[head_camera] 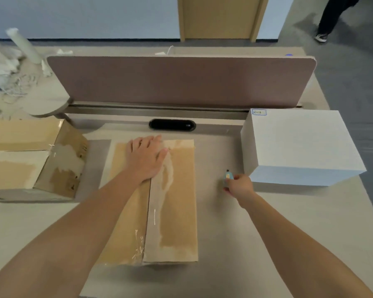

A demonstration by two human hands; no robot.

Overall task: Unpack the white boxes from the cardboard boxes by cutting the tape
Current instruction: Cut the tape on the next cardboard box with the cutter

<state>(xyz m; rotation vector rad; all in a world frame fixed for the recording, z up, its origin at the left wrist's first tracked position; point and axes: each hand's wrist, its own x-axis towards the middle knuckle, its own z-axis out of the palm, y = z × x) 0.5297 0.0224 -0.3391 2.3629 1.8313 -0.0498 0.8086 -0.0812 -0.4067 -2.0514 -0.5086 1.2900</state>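
Left hand (pixel 148 157) lies flat, fingers straight, on the centre cardboard box (pixel 177 201). Right hand (pixel 239 186) grips a small cutter (pixel 228 176) near the white box (pixel 299 145) at right. A second carton (pixel 30 155) sits at left, a divider panel (pixel 181 80) above.

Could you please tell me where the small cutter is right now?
In the head view, the cutter is held in the right hand, right of centre, between the taped cardboard box and the white box.

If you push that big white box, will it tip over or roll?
Probably neither: the white box is wide and sits flat on the table, so it should slide. Its smooth sides may be slippery to grip.
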